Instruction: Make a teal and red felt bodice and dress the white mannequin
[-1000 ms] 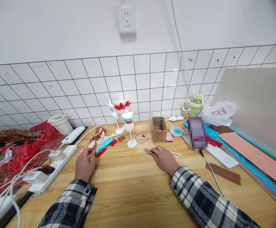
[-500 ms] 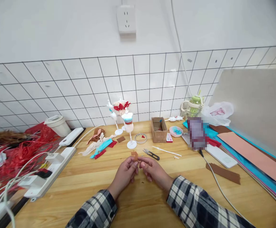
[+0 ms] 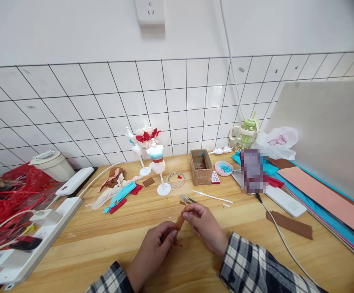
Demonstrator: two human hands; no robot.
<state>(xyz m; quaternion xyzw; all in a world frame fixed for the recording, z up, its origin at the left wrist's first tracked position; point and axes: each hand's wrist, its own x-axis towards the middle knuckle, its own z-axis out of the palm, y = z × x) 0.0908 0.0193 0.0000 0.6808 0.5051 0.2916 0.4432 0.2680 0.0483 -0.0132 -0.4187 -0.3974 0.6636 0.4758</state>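
Both my hands meet over the wooden table (image 3: pixel 110 240), pinching a small brown strip of material (image 3: pixel 180 221) between them. My left hand (image 3: pixel 154 250) grips its lower end with closed fingers. My right hand (image 3: pixel 203 224) pinches the upper end. Small thread snips (image 3: pixel 186 199) lie on the table just beyond my right fingers. Two tiny white mannequin stands (image 3: pixel 158 167) dressed in red and teal scraps stand further back. Loose teal, red and cream scraps (image 3: pixel 119 194) lie left of them.
A small cardboard box (image 3: pixel 200 166), a glass dish (image 3: pixel 176 179) and a pink bowl (image 3: pixel 224 167) stand behind. A white power strip (image 3: pixel 33 240) with cables and red shreds (image 3: pixel 9 199) fill the left. Coloured sheets (image 3: pixel 326 199), a brown strip (image 3: pixel 289 224), a cable (image 3: pixel 282 240) and a green bottle (image 3: pixel 246 134) are right.
My left hand came from the scrap pile at the left to the middle with a brown piece. My right hand left the snips and joined it. Both hands have since drawn nearer to me.
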